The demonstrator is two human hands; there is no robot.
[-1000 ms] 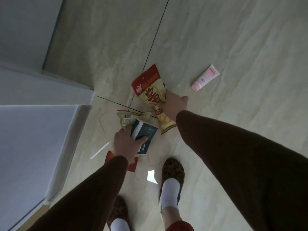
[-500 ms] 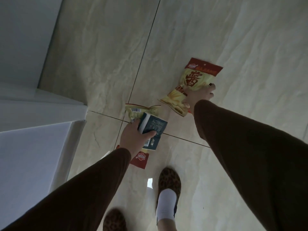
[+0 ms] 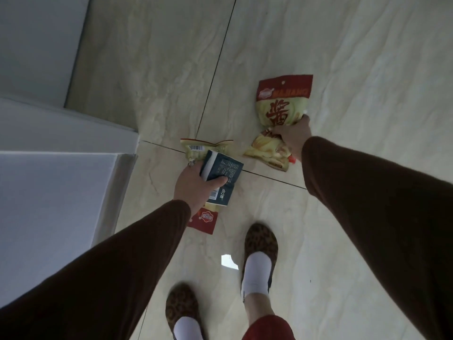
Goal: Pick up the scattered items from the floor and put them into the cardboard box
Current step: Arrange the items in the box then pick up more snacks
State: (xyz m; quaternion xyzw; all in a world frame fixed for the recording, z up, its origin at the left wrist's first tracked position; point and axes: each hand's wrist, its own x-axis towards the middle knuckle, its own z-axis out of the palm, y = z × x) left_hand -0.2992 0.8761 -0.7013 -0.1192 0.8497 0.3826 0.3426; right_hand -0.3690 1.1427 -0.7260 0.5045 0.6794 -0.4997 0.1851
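1. 2 hands, both full: my left hand (image 3: 193, 186) is closed around a dark teal packet (image 3: 221, 175) and, behind it, a yellow-green snack bag (image 3: 203, 149).
2. My thumb lies across the face of the dark teal packet; a white barcode strip shows near its lower edge, and the fine white print on it is too small for me to read.
3. The snack bag in that hand sticks out above my fingers with a barcode near its top, and its red end with a round logo hangs below my wrist.
4. My right hand (image 3: 293, 137) is clenched on the pinched middle of a second snack bag (image 3: 282, 111), held above the pale marble-look floor (image 3: 159, 69).
5. This bag has a red header with a hang hole, a round logo and capital letters I cannot read with certainty, then 1 large red Chinese character on the yellow-green body.
6. No cardboard box shows in my view; I cannot tell what is inside any of the bags.
7. Below are my 2 leopard-print slippers (image 3: 261, 241) with white socks.
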